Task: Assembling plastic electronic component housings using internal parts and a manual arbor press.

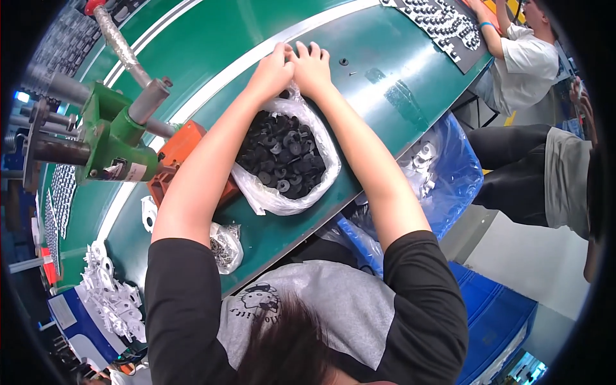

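Observation:
Beyond the far side of a white plastic bag [331,170], my left hand [272,69] and my right hand [310,69] are close together over the green table. The left fingers are curled in, and what they hold is hidden. My right fingers are bent with small gaps between them, their grip also out of sight. A gathered end of the bag runs up between my wrists; whether either hand grips it, I cannot tell. Many small black round plastic parts [282,154] fill the bag, which stands open between my forearms.
A green hand press [119,138] with an orange block [183,151] stands left. Nearer lie a small bag of metal pieces [226,247] and piled white parts [106,289]. One black part [343,62] sits right of my hands. A blue lined bin [459,173] and a co-worker [529,67] are rightward.

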Tool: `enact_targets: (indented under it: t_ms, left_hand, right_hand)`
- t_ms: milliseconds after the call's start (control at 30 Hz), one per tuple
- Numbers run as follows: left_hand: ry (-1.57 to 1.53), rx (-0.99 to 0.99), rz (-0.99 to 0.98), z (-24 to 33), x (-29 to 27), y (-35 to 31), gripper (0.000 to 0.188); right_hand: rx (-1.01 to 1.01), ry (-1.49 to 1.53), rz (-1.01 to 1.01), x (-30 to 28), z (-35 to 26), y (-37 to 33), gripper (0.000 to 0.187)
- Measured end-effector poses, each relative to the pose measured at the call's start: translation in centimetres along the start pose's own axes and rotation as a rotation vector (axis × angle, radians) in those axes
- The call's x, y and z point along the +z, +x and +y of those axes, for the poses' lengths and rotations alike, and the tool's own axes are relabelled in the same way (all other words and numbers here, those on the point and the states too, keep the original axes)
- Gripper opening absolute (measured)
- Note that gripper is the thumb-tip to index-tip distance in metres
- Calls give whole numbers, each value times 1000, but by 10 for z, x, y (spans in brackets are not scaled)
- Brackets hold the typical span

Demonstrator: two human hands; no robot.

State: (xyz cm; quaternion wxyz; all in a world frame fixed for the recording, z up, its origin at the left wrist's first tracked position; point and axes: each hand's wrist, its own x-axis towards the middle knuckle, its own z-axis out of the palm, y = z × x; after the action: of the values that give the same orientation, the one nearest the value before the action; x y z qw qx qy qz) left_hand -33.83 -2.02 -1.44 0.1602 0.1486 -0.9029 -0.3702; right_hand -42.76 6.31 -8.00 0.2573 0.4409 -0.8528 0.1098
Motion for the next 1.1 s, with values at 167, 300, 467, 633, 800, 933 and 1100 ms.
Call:
enact_targets:
  t_ms: [167, 300, 467, 633, 800, 933, 1100]
  left_hand:
    - [7, 29, 68, 5, -14, 3, 35]
    - [-80, -151, -42, 1, -16, 7, 36]
    - [-214, -212, 172, -13, -40, 0, 30]
    - [-395, -168, -129, 33, -88, -59, 24]
    - [-134, -113, -274, 40, -94, -101, 22]
    - [-314, -74, 19, 37, -104, -78, 20]
    - [229, -3, 78, -13, -69, -26, 42]
  right_hand:
    - [-66, 178, 160, -6, -5, 2, 23]
    - [-102, 217, 107, -14, -6, -1, 19]
    - [-60, 303, 248, -24, -10, 1, 18]
    - [167, 487, 234, -26, 6, -1, 18]
    - [325, 767, 309, -78, 0, 10, 17]
    - [318, 1315, 182, -143, -41, -5, 11]
    - [-135, 956, 25, -142, -73, -43, 19]
